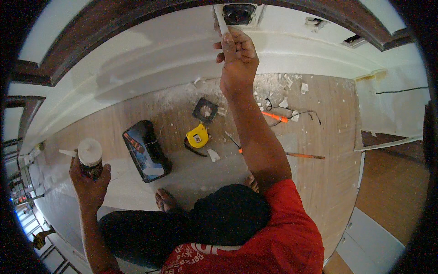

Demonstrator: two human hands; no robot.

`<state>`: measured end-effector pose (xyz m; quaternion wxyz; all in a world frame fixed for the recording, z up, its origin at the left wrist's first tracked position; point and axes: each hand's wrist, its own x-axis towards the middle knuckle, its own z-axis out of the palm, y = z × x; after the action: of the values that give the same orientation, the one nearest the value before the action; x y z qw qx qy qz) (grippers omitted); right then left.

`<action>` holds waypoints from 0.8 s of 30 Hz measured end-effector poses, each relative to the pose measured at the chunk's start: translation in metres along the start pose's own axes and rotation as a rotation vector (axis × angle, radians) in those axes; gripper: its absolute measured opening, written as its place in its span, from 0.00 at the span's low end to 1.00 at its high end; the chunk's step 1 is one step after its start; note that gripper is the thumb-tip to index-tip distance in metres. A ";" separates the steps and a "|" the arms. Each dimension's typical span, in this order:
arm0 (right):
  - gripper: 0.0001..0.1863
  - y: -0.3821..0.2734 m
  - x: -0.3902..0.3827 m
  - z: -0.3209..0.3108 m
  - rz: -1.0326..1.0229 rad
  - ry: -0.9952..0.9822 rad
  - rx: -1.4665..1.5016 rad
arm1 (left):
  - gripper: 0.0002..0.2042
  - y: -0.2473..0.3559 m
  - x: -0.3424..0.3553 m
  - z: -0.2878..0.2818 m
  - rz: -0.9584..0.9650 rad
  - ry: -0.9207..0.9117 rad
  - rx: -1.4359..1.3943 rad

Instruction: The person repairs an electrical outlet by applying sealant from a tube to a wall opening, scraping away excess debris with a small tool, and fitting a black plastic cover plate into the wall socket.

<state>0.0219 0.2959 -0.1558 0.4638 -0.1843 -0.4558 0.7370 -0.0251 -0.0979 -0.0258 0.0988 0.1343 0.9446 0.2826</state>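
High up, my right hand pinches a narrow white strip, perhaps a plastic scraper. Its upper end lies along the left edge of a square dark opening in the white wall. At the left, my left hand is wrapped round a small dark container with a round white top. A pale, flat piece sticks out beside that top; whether the hand holds it too, I cannot tell.
On the wood-look board lie a black tool case, a yellow tape measure, a black square plate, an orange-handled tool and plaster chips. More holes mark the wall at right. My foot rests near the case.
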 end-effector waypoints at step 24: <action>0.10 0.007 0.005 -0.002 -0.012 -0.002 0.016 | 0.30 0.017 0.000 0.005 0.015 -0.052 -0.023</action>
<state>0.0173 0.3001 -0.1625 0.4695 -0.1771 -0.4513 0.7379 -0.0203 -0.0823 -0.0201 0.1229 0.1474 0.9374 0.2907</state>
